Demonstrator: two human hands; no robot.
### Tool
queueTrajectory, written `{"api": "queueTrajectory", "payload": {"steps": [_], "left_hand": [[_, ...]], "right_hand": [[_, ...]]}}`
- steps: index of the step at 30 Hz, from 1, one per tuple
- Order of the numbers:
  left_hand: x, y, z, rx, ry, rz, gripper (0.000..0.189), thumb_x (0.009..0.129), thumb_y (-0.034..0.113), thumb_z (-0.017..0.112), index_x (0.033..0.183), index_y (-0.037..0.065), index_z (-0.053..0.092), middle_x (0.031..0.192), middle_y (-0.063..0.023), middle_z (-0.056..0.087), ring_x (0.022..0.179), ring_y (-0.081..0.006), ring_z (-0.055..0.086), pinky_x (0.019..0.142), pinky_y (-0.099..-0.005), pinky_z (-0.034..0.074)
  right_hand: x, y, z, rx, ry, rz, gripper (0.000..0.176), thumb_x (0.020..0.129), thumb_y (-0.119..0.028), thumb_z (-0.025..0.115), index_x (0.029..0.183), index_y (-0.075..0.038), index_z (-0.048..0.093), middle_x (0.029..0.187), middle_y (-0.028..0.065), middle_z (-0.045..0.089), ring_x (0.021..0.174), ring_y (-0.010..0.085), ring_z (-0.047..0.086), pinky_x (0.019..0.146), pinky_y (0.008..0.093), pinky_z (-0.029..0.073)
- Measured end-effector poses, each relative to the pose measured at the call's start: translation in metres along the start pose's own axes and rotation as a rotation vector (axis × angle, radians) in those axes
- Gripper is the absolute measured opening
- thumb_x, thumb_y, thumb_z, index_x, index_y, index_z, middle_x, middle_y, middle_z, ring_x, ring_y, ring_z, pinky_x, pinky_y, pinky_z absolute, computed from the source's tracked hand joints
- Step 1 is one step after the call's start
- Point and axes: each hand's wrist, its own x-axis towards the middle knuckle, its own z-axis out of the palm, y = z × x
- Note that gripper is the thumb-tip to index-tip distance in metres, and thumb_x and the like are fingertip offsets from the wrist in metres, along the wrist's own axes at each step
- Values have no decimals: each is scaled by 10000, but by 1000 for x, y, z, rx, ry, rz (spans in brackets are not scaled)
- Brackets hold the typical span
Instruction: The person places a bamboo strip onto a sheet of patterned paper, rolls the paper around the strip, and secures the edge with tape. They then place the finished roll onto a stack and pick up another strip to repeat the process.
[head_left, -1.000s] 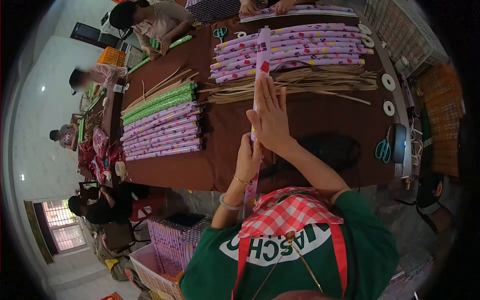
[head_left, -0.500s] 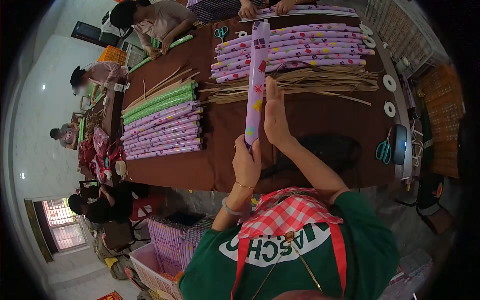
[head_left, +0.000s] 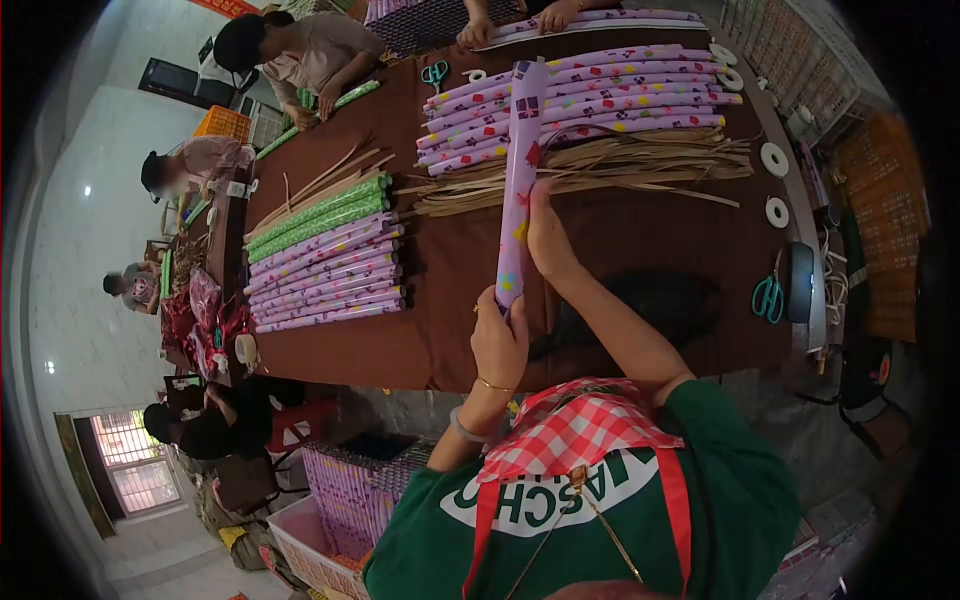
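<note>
A purple patterned roll (head_left: 519, 180) stands up from my left hand (head_left: 499, 338), whose fingers wrap round its near end. Against the roll's right side rests my right hand (head_left: 552, 235), with its fingers stretched out and held flat. Beyond the roll, several purple patterned rolls (head_left: 590, 100) lie side by side on the brown cloth (head_left: 450, 280). A bundle of brown strips (head_left: 640, 165) is between them and my hands. On the left are more purple rolls (head_left: 325, 270) and green rolls (head_left: 320, 215).
Teal scissors (head_left: 768, 298) lie at the right beside a dark device (head_left: 801, 283). White tape rolls (head_left: 774, 159) line the right edge. Other teal scissors (head_left: 434, 73) lie at the far side. A co-worker's hands (head_left: 520, 25) are at the far edge; another person (head_left: 320, 55) works at the far left.
The held roll has come slightly lower in view, with my left hand. My right hand has also moved down a little and now touches the roll's side.
</note>
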Motion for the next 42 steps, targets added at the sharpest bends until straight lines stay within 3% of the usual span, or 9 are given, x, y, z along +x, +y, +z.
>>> {"api": "queueTrajectory", "payload": {"steps": [3, 6, 20, 27, 29, 34, 37, 39, 42], "left_hand": [[1, -11, 3, -192, -141, -141, 299, 879, 211, 509, 1080, 2, 438, 878, -222, 548, 742, -388, 566, 612, -406, 458], [0, -19, 4, -331, -231, -217, 297, 883, 212, 501, 1082, 1, 437, 883, -227, 547, 767, -386, 568, 642, -398, 453], [-12, -6, 15, 141, 55, 91, 303, 857, 192, 539, 1065, -10, 450, 866, -214, 552, 739, -376, 568, 543, -403, 460], [-11, -16, 8, -143, -125, -43, 278, 888, 202, 494, 1075, 2, 441, 861, -236, 548, 766, -411, 551, 620, -423, 448], [-12, -18, 9, -140, -156, -48, 278, 890, 203, 490, 1077, 4, 440, 868, -238, 546, 772, -413, 550, 627, -423, 447], [-20, -13, 8, -101, -169, 5, 282, 890, 203, 490, 1084, 6, 435, 881, -238, 544, 780, -414, 551, 633, -428, 445], [-24, -19, 7, -91, -162, 14, 284, 885, 194, 492, 1089, 5, 434, 868, -242, 538, 784, -425, 544, 636, -435, 442], [-25, -23, 4, -140, -213, 53, 263, 903, 185, 472, 1086, 1, 430, 800, -180, 542, 664, -318, 566, 570, -369, 449], [-17, -21, -6, -544, -487, -199, 205, 931, 181, 427, 1039, 7, 428, 732, -77, 508, 564, -146, 509, 507, -260, 418]], "right_hand": [[1, -8, 0, 292, -32, 54, 626, 942, -431, 157, 1394, -3, 91, 1446, 188, 115, 1345, 308, 98, 1064, 444, 57], [5, -33, -5, -506, 344, -522, 627, 939, -441, 143, 1398, -17, 101, 1455, 180, 84, 1354, 301, 68, 1051, 492, 27], [15, -19, 13, -639, 364, -516, 622, 944, -356, 296, 1384, 22, 72, 1422, 226, 151, 1318, 376, 154, 1048, 493, 130], [19, -11, -4, 48, 148, -219, 668, 948, -435, 198, 1375, 54, 39, 1411, 254, 154, 1322, 319, 170, 1049, 357, 169], [20, -20, -9, -471, 405, -479, 624, 953, -400, 169, 1382, 40, 62, 1439, 216, 105, 1341, 324, 113, 1059, 429, 123], [27, -25, -11, -711, 337, -492, 610, 948, -383, 212, 1382, 30, 95, 1432, 222, 124, 1330, 356, 126, 1056, 456, 127], [35, -17, -20, -431, 373, -387, 612, 950, -370, 227, 1372, 53, 97, 1408, 242, 178, 1286, 383, 215, 1047, 406, 169], [41, -3, -32, 179, 172, 52, 759, 906, -568, 202, 1382, 20, 135, 1410, 162, 232, 1275, 230, 269, 1027, 302, 204], [41, -4, -40, 510, 114, 185, 809, 876, -622, 126, 1383, 8, 157, 1425, 111, 220, 1285, 195, 244, 1049, 278, 148]]}}
